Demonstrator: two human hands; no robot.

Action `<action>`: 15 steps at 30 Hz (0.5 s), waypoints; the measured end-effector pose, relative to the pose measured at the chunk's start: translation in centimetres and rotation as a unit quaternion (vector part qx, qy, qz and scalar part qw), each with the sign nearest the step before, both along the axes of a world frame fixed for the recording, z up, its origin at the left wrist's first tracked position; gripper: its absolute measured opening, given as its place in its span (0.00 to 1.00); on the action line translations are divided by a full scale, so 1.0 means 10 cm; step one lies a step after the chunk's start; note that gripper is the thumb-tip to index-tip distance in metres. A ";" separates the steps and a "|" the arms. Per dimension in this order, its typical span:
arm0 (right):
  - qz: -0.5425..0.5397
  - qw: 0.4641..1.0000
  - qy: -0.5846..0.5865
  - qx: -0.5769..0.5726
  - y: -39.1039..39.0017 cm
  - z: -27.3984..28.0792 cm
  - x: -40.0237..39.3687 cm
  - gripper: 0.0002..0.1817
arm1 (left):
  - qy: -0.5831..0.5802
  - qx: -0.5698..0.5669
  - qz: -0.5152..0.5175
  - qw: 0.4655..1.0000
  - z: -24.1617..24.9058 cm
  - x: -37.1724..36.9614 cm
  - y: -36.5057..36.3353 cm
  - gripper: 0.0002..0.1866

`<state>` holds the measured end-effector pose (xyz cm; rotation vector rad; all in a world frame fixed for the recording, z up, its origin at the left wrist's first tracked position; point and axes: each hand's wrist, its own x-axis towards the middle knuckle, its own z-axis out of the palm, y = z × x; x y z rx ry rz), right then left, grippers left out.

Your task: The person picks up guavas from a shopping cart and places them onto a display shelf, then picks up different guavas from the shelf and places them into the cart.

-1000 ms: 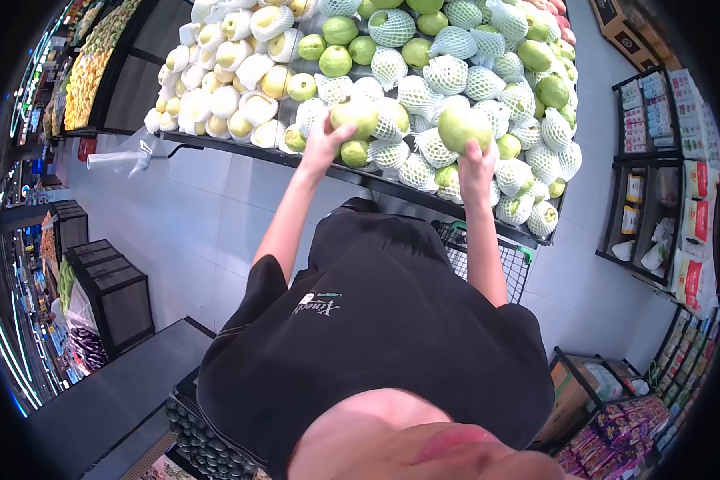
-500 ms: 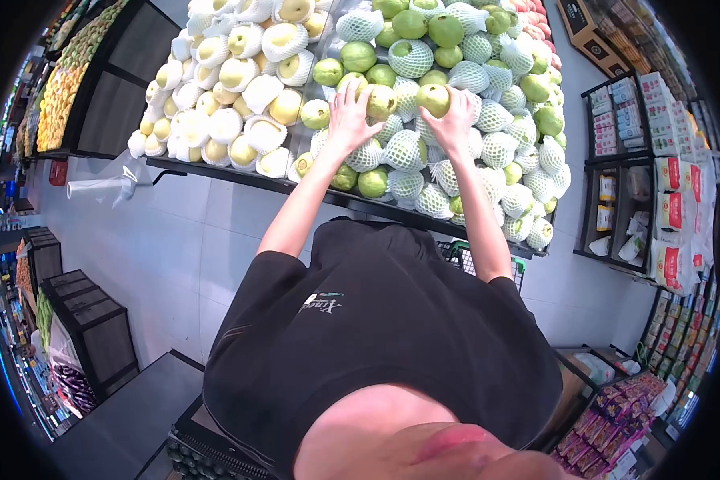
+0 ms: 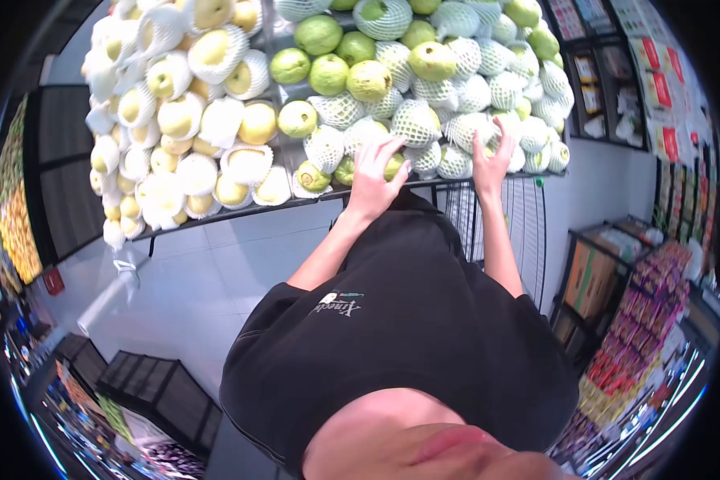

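Note:
My left hand is at the front edge of the guava pile, fingers spread and thumb apart. Its fingertips overlap a foam-netted guava, and a bare green guava shows between thumb and fingers. Farther right, my right hand has its fingers apart at the front netted guavas, close by one in white foam netting. Deeper in the pile lie a bare yellowish-green guava and a brown-spotted one, both untouched.
Pale yellow round fruit in white foam nets fills the display's left side. A wire cart stands under the front edge at right. A roll of clear bags hangs at left. Packaged goods are stacked at right.
Both hands have drawn back from the middle of the pile toward its front edge. The right hand has let go of a guava, which rests on the pile. The view has shifted too.

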<state>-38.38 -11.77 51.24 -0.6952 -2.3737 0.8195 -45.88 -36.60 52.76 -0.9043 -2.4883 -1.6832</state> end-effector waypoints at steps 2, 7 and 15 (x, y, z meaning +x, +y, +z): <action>-0.093 0.995 -0.033 -0.011 0.02 -0.14 0.58 0.24 | -0.056 0.023 -0.115 0.992 -0.05 0.11 0.08 0.20; -0.321 0.927 -0.020 -0.191 0.13 -1.41 2.56 0.22 | -0.170 0.007 -0.306 0.937 -0.15 0.23 0.44 0.18; -0.587 0.705 0.012 -0.398 -0.38 -2.55 4.69 0.22 | -0.134 -0.079 -0.396 0.905 -0.13 0.44 1.08 0.10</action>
